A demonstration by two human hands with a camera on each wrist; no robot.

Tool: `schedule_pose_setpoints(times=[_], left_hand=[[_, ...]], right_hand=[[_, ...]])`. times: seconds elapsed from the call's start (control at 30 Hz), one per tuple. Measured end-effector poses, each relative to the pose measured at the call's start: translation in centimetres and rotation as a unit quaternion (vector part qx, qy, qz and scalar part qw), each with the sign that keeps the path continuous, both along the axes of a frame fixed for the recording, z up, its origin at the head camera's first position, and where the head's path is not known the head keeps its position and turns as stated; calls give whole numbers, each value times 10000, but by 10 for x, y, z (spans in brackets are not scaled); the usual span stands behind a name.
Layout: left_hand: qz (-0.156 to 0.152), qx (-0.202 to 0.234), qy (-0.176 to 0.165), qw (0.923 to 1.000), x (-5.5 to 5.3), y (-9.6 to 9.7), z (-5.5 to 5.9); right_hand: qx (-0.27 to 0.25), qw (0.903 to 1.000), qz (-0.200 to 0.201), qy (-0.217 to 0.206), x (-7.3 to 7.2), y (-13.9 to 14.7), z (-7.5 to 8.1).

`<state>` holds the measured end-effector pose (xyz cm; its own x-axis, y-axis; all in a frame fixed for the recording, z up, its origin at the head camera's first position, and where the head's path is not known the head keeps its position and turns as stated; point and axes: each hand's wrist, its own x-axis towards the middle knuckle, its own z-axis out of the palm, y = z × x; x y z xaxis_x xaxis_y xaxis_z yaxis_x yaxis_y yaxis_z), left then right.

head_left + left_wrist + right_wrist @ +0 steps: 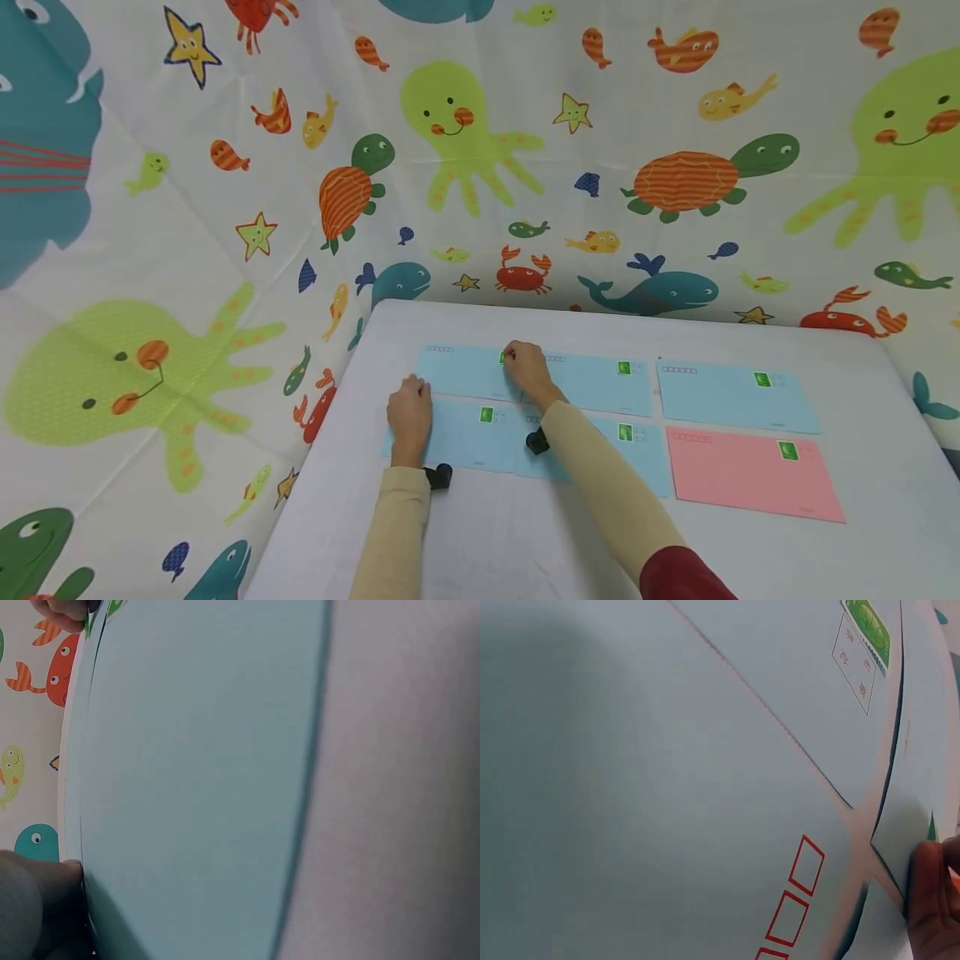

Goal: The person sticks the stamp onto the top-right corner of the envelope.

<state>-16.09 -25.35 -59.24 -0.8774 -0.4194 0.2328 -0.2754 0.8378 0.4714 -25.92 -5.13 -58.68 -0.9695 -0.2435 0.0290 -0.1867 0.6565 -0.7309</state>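
Observation:
My right hand [529, 372] is at the upper right corner of the far-left blue envelope [465, 373]. Its fingertips pinch a small green stamp [503, 357] against the paper; in the right wrist view a green corner [932, 827] shows beside the fingers. My left hand [410, 414] rests at the left, over the near-left blue envelope [450, 442], its fingertips touching the lower left part of the far-left one. In the left wrist view a finger [49, 881] lies at an envelope's edge. The exact spread of the left fingers is partly hidden.
More blue envelopes lie in two rows on the white table [495, 525], including one at far right [727, 396]. A pink envelope [750, 475] lies at near right. The other envelopes carry green stamps [787, 451]. A sea-animal-print cloth [480, 233] hangs behind and at left.

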Motion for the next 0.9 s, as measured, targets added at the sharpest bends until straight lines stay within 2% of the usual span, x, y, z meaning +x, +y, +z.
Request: schedule_pose_setpoints(times=[0.53, 0.9], left_hand=[[-11, 128, -11, 9999, -1, -1, 2], [-58, 142, 15, 9999, 0, -3, 0]], right_hand=[[318, 9993, 158, 122, 2, -4, 3], [303, 9994, 180, 13, 3, -3, 0]])
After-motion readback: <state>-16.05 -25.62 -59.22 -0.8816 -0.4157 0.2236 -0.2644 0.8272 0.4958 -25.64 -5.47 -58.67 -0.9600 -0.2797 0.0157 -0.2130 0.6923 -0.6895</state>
